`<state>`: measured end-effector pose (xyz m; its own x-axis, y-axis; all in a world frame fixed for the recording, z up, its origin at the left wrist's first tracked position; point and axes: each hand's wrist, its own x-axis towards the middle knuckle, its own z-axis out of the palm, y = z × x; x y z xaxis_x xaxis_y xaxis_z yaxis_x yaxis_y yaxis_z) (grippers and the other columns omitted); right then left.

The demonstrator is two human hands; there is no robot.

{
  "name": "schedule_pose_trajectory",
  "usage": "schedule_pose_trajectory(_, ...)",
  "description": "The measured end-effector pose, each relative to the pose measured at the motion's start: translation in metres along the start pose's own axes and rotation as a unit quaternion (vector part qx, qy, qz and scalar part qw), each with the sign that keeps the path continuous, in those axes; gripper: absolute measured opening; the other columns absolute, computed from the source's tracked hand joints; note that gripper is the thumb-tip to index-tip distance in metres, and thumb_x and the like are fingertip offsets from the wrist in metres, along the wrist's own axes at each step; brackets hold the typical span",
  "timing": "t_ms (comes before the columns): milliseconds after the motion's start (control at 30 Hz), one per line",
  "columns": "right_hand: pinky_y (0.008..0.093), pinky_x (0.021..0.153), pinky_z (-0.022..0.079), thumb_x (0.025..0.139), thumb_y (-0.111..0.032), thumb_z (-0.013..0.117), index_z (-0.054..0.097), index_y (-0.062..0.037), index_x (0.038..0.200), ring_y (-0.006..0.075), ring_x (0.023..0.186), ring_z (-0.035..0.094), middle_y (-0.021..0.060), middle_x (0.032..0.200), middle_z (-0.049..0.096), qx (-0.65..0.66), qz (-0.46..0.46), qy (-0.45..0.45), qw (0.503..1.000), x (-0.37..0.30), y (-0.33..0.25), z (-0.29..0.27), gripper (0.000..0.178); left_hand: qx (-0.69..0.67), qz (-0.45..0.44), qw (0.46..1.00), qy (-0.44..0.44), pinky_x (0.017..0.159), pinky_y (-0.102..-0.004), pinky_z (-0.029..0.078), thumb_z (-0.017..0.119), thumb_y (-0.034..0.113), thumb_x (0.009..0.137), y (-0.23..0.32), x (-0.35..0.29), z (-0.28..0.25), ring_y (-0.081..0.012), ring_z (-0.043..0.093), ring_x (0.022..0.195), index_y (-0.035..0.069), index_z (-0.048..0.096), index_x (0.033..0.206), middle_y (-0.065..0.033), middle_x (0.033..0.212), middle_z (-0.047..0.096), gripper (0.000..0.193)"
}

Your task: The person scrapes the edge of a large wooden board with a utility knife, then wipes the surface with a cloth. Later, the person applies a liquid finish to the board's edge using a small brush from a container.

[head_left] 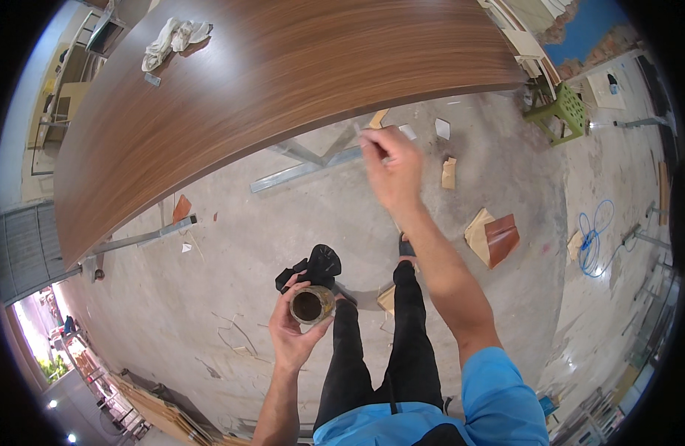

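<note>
My left hand [289, 338] is closed round a small round can [328, 303], its open mouth facing up and its inside dark. Crumpled black material [322, 262], a bag or a cloth, hangs just beyond the can by the same fingers. At the near edge of the brown wood-grain board [298, 74], my right hand [396, 167] is closed in a pinch. A thin pale bit shows at its fingertips, too small and blurred to name.
A white rag [175, 41] and a small grey flat piece [152, 79] lie on the board. Metal legs [305, 169] stick out below it. Scraps, including a brown piece [501, 239], litter the floor. A green stool [558, 115] and blue hose [591, 241] are at right.
</note>
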<state>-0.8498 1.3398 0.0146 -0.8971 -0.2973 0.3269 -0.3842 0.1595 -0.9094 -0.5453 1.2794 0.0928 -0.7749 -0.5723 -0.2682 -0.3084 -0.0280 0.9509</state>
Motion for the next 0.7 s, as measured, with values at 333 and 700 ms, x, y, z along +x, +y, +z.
schedule_pose_trajectory(333, 0.0296, 0.066, 0.051, 0.093, -0.003, 0.071, 0.075, -0.0021, 0.107, 0.0106, 0.075, 0.062, 0.0048, 0.087, 0.07, -0.007, 0.032, 0.094, 0.995, 0.013, 0.005, -0.023, 0.014, -0.031, -0.029, 0.998, 0.041, 0.117, -0.0408, 0.041, 0.086, -0.005, 0.07, -0.005, -0.009, -0.02, -0.0274, 0.04, 0.148, -0.001, 0.058, 0.135, -0.0129, 0.14, 0.058, 0.071)
schedule_pose_trajectory(700, 0.0296, 0.065, 0.05, 0.092, -0.002, 0.072, 0.075, -0.0016, 0.101, 0.0121, 0.072, 0.061, 0.0058, 0.084, 0.069, 0.023, 0.015, 0.07, 0.997, -0.02, -0.032, 0.045, 0.009, -0.043, -0.037, 0.996, 0.075, 0.117, -0.0409, 0.04, 0.088, -0.005, 0.07, -0.021, -0.024, -0.051, -0.0282, 0.04, 0.149, -0.002, 0.058, 0.136, -0.0125, 0.14, 0.059, 0.072)
